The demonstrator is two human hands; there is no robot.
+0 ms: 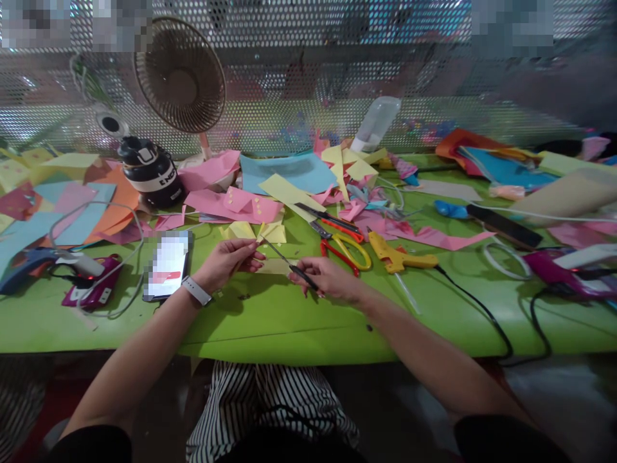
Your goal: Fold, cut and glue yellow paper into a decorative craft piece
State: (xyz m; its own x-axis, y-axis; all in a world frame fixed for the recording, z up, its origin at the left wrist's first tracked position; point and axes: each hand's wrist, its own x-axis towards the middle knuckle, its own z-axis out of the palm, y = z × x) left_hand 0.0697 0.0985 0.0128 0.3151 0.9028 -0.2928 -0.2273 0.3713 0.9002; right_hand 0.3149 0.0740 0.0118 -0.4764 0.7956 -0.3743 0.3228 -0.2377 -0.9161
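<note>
My right hand is closed around a slim metal tool with a dark handle and a thin, pointed end; whether it is tweezers or a blade I cannot tell. Its tip points up and left toward my left hand, whose thumb and fingers are pinched together at that tip. What the pinch holds is too small to make out. Between the hands, low over the green table, shows a pale yellow paper strip. Just beyond my right hand lie scissors with red and yellow handles.
A yellow glue gun with a black cord lies at the right. At the left are a phone, a purple power strip and a black jug. Pink paper and blue paper cover the back, near a fan.
</note>
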